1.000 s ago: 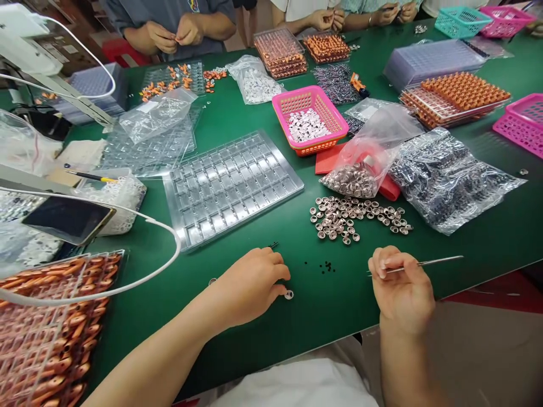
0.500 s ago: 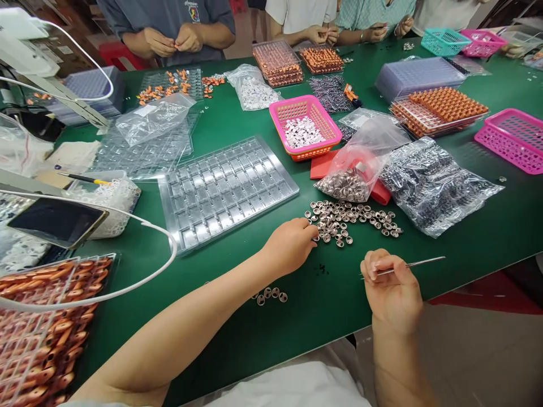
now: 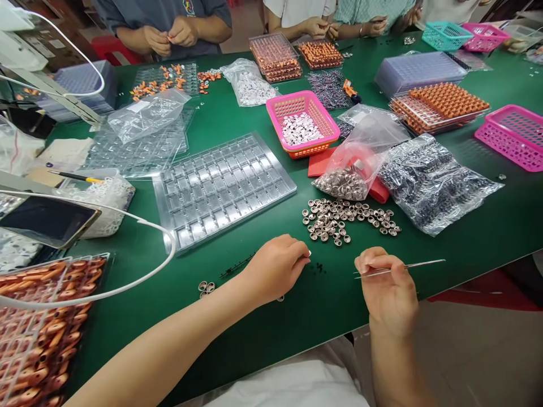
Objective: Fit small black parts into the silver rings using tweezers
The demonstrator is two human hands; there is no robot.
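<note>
Silver tweezers (image 3: pixel 426 263) are held between the bent fingers and thumb of the right hand (image 3: pixel 388 288). By the left hand (image 3: pixel 278 268), its fingertips pinched together, a small bright piece (image 3: pixel 309 254) is gripped, mostly hidden from view. Just beside it, black bits (image 3: pixel 319 268) are scattered on the green bench (image 3: pixel 229 121). Small metal parts (image 3: pixel 328 220) are heaped beyond both hands near a clear bag (image 3: pixel 375 135), and a black strip (image 3: pixel 237 264) is partly covered by the left hand

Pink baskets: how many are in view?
3: a middle basket holding white parts; a right basket, cut off by the picture's edge; and a far basket at upper right, beside the teal basket. Any nested beneath these may be hidden.
</note>
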